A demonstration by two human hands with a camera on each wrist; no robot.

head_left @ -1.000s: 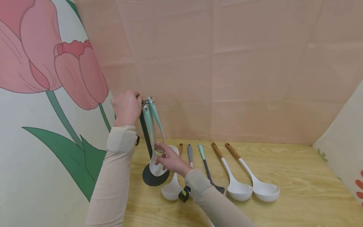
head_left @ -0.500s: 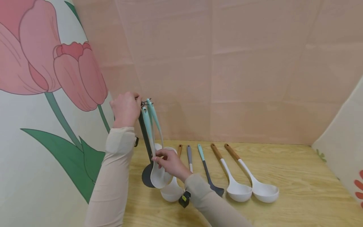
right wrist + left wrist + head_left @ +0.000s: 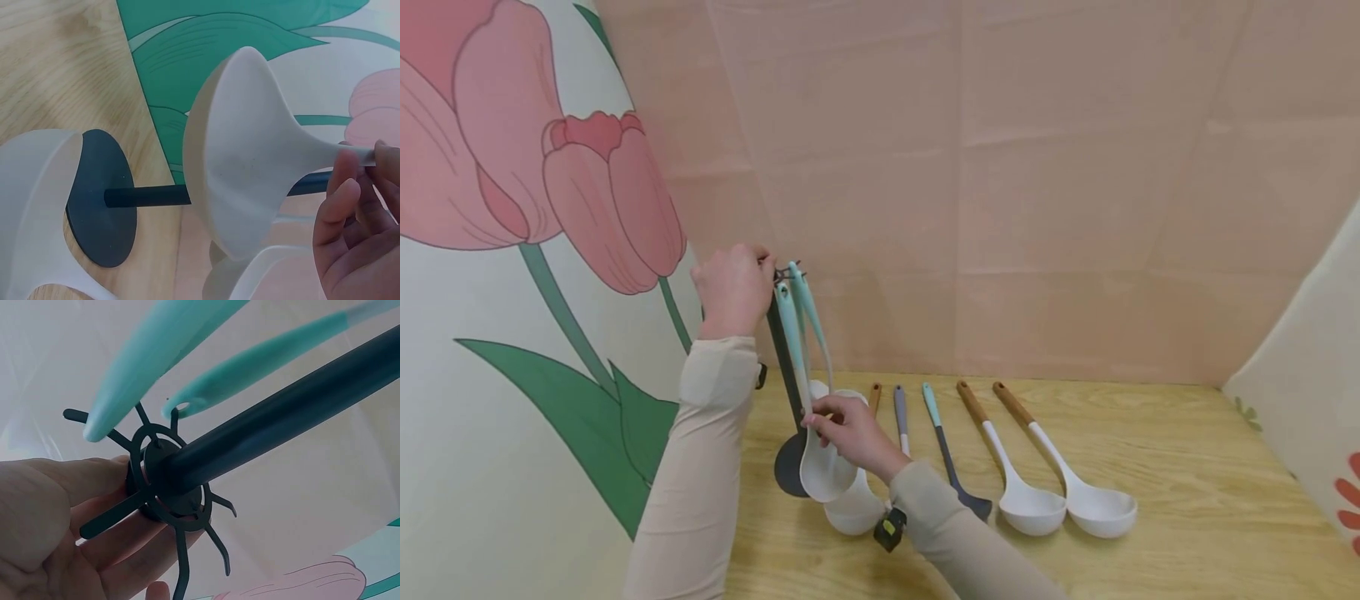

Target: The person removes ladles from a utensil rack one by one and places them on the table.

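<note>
My left hand [image 3: 735,292] grips the top of a black utensil stand [image 3: 250,428], thumb and fingers around the hub behind its ring of hooks [image 3: 206,519]. Teal-handled ladles hang from the hooks; in the left wrist view one teal handle [image 3: 250,372] has its hole over a hook. My right hand [image 3: 853,433] pinches the white stem of the nearest hanging ladle [image 3: 234,156] just above its bowl. That bowl overlaps the stand's round black base [image 3: 788,468] in the head view. Other white bowls behind it are partly hidden by my right hand.
On the wooden table [image 3: 1210,467] several utensils lie in a row: a wooden-handled ladle [image 3: 853,507], a grey-handled utensil [image 3: 901,412], a teal-handled black turner [image 3: 951,458], and two wooden-handled white ladles [image 3: 1033,508]. A tulip-painted wall [image 3: 617,200] stands close on the left.
My right hand has gone from loosely spread fingers at the ladle to pinching its stem. The ladle's bowl has shifted slightly down and right. My left hand has stayed on the stand's top.
</note>
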